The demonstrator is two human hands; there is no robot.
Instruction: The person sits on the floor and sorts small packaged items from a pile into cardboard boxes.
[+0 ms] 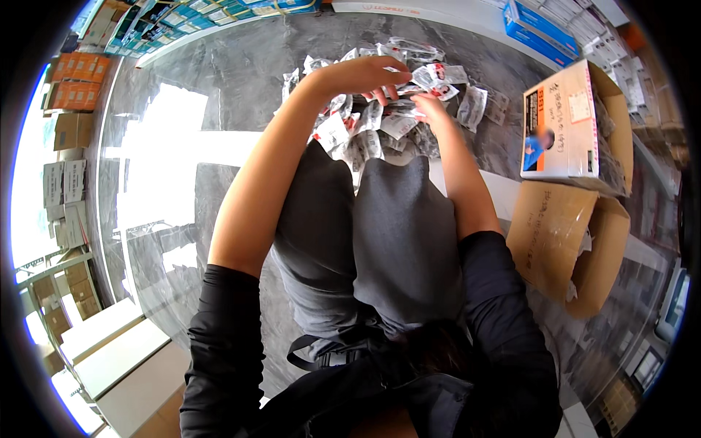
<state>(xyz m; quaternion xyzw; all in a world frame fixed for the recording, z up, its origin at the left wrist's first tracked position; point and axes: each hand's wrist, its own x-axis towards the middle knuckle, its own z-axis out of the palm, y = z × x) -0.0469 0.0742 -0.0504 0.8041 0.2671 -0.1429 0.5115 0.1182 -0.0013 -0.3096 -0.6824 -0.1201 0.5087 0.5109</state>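
Observation:
A heap of small clear plastic packets (372,143) with red-and-white printed parts lies on the floor beyond my knees. Over its middle hangs my left hand (368,76), bent at the wrist, its fingers apart and pointing down and to the right; no held thing shows in it. My right hand (431,108) reaches in from the right, fingertips at the packets just below the left hand. Whether it grips one is hidden. To its right, a clear packet (472,108) lies at the heap's edge.
Two open cardboard boxes stand at the right: a printed white one (561,126) holding clear packets, and a brown one (553,235) nearer me. Blue boxes (539,35) and teal cartons (219,13) line the far side. A white cabinet (118,350) stands at the lower left.

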